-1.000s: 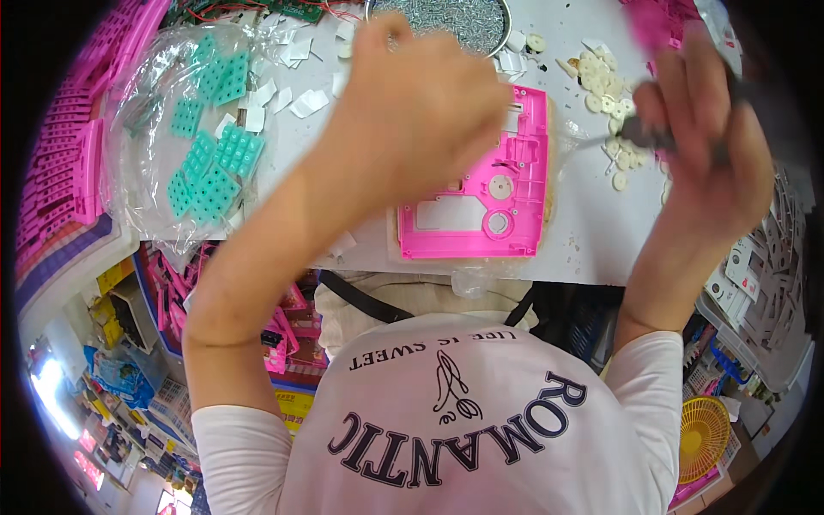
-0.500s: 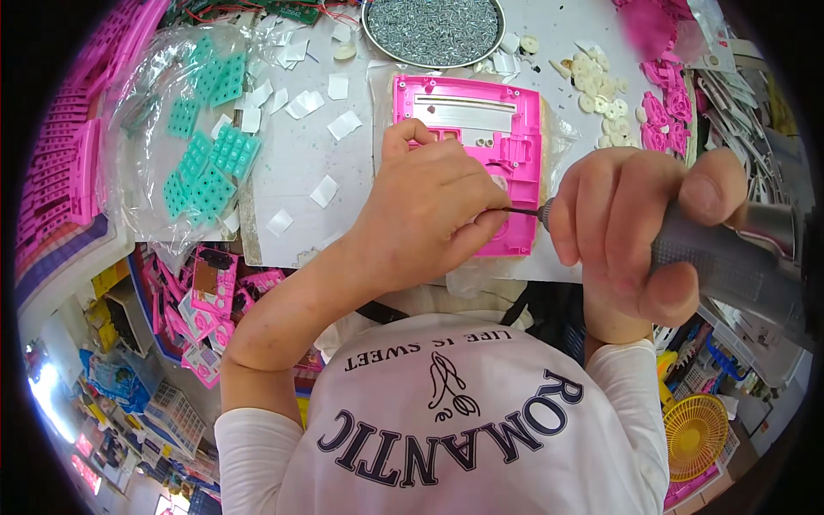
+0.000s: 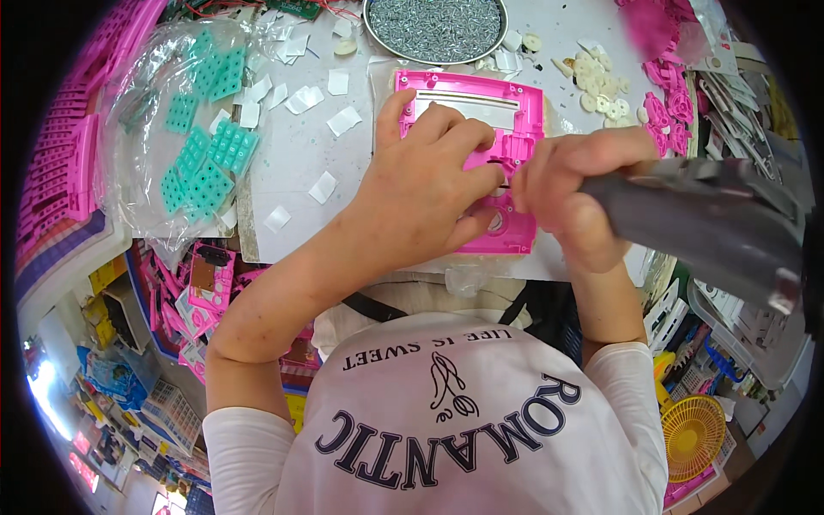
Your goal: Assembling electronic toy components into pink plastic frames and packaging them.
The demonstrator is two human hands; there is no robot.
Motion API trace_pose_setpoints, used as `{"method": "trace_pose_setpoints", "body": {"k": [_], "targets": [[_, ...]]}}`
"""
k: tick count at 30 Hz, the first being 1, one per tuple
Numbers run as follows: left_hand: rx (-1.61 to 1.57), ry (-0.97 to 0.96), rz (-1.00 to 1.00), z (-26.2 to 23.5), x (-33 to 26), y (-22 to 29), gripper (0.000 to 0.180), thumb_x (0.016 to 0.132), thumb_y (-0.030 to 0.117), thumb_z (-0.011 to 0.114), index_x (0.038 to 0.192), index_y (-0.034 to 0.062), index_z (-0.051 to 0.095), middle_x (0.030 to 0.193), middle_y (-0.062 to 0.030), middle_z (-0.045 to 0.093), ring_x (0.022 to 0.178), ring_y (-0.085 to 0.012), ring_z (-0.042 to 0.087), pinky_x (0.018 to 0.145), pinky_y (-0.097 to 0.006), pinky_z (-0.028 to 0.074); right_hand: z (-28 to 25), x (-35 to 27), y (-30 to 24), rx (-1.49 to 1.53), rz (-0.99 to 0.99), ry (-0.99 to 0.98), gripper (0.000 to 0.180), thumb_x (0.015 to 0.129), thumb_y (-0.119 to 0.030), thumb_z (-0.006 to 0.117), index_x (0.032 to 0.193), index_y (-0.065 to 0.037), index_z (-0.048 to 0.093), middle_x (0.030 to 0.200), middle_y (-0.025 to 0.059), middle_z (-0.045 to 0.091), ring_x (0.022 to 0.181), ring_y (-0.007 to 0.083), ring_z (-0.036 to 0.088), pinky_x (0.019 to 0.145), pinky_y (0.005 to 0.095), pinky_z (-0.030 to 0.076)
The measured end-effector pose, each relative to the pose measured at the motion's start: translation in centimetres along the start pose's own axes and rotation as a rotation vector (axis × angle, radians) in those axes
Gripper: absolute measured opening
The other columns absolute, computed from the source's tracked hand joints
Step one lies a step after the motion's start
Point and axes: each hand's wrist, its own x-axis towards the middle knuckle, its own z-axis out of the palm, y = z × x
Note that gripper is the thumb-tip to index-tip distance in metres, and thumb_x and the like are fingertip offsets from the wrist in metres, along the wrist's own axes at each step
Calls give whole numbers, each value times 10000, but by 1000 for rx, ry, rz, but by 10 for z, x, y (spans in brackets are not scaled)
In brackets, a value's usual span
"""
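Note:
A shallow pink plastic casing lies on the worktable, with a silvery strip across its far part. My left hand rests over its left half, fingers apart and bent, fingertips touching the inside. My right hand is wrapped round a dark grey electric screwdriver, held almost level above the casing's right edge. The bit's thin tip shows close to my left index finger. Whether a screw sits under it, I cannot tell.
Beyond the casing stands a round metal tray full of small screws. Teal keypads in clear plastic and white paper squares lie leftward. Cream round parts and pink pieces are at right. Pink panels line the far left.
My right hand and the screwdriver have moved left, in over the casing. My left fingers have spread from a tighter, pinched pose and reach farther up the casing.

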Motion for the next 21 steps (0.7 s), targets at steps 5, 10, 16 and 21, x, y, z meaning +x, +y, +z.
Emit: {"method": "trace_pose_setpoints", "body": {"k": [5, 10, 16, 21], "targets": [[45, 63, 0, 7, -4, -1, 199, 702, 291, 794, 833, 150, 745, 1107, -7, 624, 1098, -221, 542, 1106, -630, 249, 0, -5, -2, -150, 46, -174, 249, 889, -12, 671, 1011, -70, 462, 668, 45, 508, 551, 158, 485, 513, 344, 470], [81, -25, 21, 2, -3, -2, 220, 720, 264, 796, 901, 151, 746, 1141, -6, 622, 1102, -233, 538, 1114, -640, 247, -10, 9, 5, 39, 66, -162, 317, 900, -166, 745, 1082, -39, 518, 643, 15, 508, 529, 156, 492, 497, 334, 464], [-75, 202, -167, -45, -25, -20, 270, 816, 151, 744, 1071, 70, 701, 1202, -90, 626, 1141, -299, 566, 1038, -455, 389, -46, 34, -36, 97, -86, -110, 557, 950, -293, 639, 1408, -41, 448, 651, -34, 439, 594, 115, 410, 547, 304, 391], [61, 144, -562, -129, -62, -60, 163, 829, 127, 724, 970, 46, 714, 910, -112, 693, 830, -268, 667, 710, -359, 502, -73, 48, -64, -151, -35, -33, 534, 970, -218, 566, 1417, 41, 433, 810, 33, 496, 729, 142, 470, 791, 385, 449]]}}
